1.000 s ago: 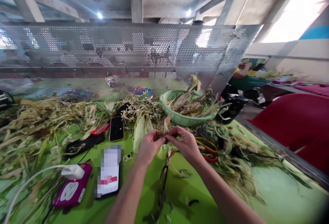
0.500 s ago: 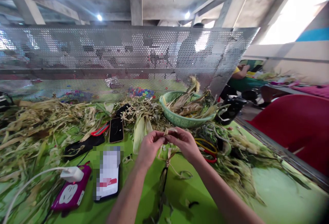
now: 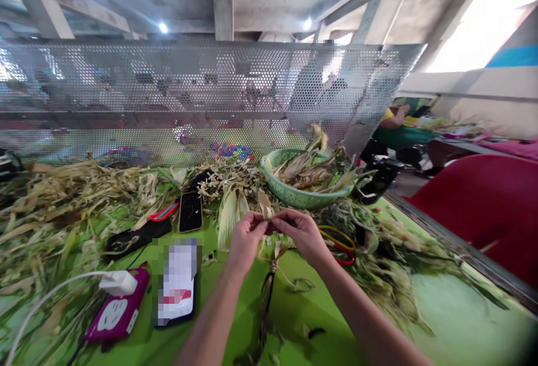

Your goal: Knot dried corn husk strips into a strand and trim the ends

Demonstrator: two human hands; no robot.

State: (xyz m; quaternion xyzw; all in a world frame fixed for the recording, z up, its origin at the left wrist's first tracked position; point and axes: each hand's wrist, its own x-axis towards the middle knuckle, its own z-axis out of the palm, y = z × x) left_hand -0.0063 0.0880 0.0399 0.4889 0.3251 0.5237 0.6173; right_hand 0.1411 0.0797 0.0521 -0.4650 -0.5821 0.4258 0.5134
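My left hand (image 3: 247, 238) and my right hand (image 3: 297, 232) meet at the middle of the view, fingertips pinched together on a small piece of dried corn husk (image 3: 265, 204). Its pale tip sticks up above the fingers; the lower part is hidden by them. Below them, on the green tabletop (image 3: 332, 321), lies a tied bundle of husk strips (image 3: 273, 268) with a dark stem running toward me. A broad pale green husk (image 3: 230, 217) rests just left of my left hand. Close to my right hand are scissors with red and yellow handles (image 3: 342, 245).
A green plastic basket (image 3: 294, 197) of dried husks stands behind my hands. Husk heaps (image 3: 63, 198) cover the left; more fibres (image 3: 390, 242) lie right. A box cutter (image 3: 165, 209), dark phone (image 3: 190, 212), lit phone (image 3: 179, 282) and purple power bank (image 3: 117, 307) lie left. A perforated metal screen (image 3: 189, 86) stands behind.
The piece of husk between my fingers has turned from lying sideways over the right fingers to pointing upward. Both hands stay in nearly the same place.
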